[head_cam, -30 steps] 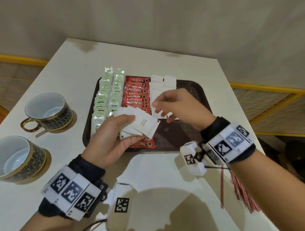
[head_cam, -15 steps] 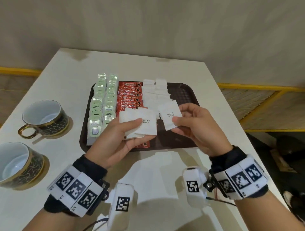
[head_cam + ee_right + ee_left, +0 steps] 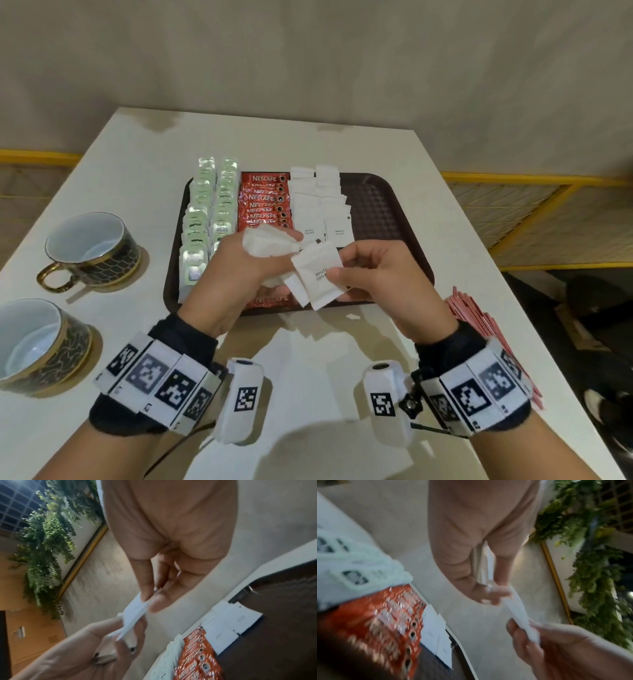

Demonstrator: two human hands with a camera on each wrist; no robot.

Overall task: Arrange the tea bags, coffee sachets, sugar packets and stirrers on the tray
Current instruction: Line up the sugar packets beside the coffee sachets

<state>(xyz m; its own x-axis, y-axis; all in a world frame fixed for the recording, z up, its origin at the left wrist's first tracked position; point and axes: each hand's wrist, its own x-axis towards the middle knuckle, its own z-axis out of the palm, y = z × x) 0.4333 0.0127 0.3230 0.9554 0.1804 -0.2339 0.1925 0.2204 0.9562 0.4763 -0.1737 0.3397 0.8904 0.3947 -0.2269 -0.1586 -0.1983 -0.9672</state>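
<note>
Left hand [image 3: 239,274] curled round a small stack of white sugar packets [image 3: 270,243], held above the near edge of the brown tray [image 3: 387,212]. Right hand [image 3: 380,274] pinching a single white sugar packet [image 3: 317,274] between thumb and fingers, its far corner touching the stack in the left hand; the same pinch visible in the right wrist view, edge-on and blurred [image 3: 135,613].

On the tray, from its left edge rightward: two rows of pale green tea bags [image 3: 209,212], a column of overlapping red Nescafe coffee sachets [image 3: 265,200], then two columns of laid sugar packets [image 3: 322,202] running from the far edge toward the middle. Right part of the tray bare.

Bundle of red stirrers [image 3: 479,318] lying on the white table [image 3: 308,144], near its right edge, just beyond the right wrist. Two dark gold-patterned cups [image 3: 92,246] standing near the left edge of the table, well apart from the tray.
</note>
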